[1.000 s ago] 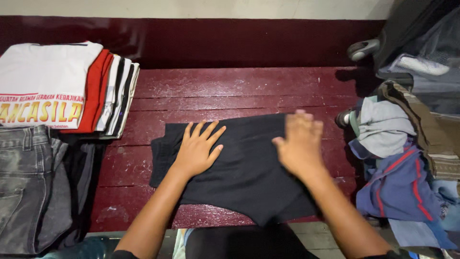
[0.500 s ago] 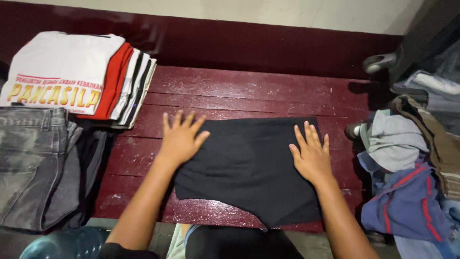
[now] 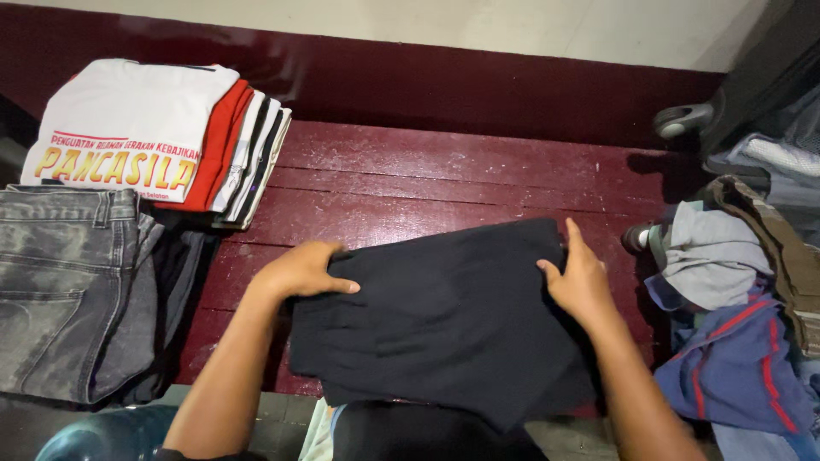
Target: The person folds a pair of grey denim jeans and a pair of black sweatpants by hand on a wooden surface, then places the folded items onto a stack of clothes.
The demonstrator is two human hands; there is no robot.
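Both hands grip the folded black garment by its far corners: the left hand has its fingers curled under the left corner with the thumb on top, and the right hand pinches the right corner. The garment lies at the near edge of the dark red wooden bench, between the two hands, its near part hanging past the edge. By the look of it, the folding is mostly done. At the bench's left end lie grey jeans and a stack of folded shirts; a loose pile of unfolded clothes remains at the right end.
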